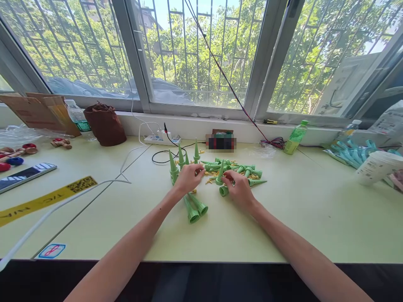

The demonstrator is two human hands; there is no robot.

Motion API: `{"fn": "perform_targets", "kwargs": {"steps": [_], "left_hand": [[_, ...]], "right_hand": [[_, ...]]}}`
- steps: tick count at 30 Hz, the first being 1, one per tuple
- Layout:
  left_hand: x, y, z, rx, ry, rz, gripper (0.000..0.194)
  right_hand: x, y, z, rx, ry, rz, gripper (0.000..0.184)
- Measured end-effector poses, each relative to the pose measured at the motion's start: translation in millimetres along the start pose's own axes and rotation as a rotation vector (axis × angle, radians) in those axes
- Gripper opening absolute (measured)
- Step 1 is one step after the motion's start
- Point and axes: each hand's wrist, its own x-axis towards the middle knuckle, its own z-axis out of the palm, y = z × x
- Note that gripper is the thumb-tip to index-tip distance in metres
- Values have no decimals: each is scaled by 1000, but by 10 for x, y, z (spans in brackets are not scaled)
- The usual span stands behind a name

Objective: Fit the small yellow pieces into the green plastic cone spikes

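Observation:
My right hand [239,188] closes its fingers at the base of a green plastic spike [221,173], which stands point up. My left hand [189,178] is pinched just left of a pile of green spikes [241,167] and small yellow pieces [209,181]; what is between its fingertips is too small to make out. Beside and behind my left hand several green spikes [173,167] stand upright. Below that hand, two green cones [192,214] lie with their hollow ends toward me. Another hollow green end [223,191] lies under my right fingers.
A power strip [162,137] with cables and a blurred-out device [220,142] sit at the back wall. On the right are a green bottle [296,137] and a white cup [379,167]. A phone [27,176], yellow tape [47,200] and brown pouch [105,124] are left.

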Motion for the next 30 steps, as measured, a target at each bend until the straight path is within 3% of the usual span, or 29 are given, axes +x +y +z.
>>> {"fn": "perform_targets", "kwargs": {"steps": [4,7,21,30], "left_hand": [[-29,-41,67,83,-166,43,21],[-56,-41,118,90,-205,73,22],[-64,-60,160,84,-208,77,15],[-67,-72,170,282,-221,36,14]], "right_hand": [[3,45,29,-42,-35,-24,11],[5,53,41,-83,-69,-38,10],[-10,-9,25,-109,-156,-45,13],[-8,-11,-5,-15,-134,-31,9]]}}
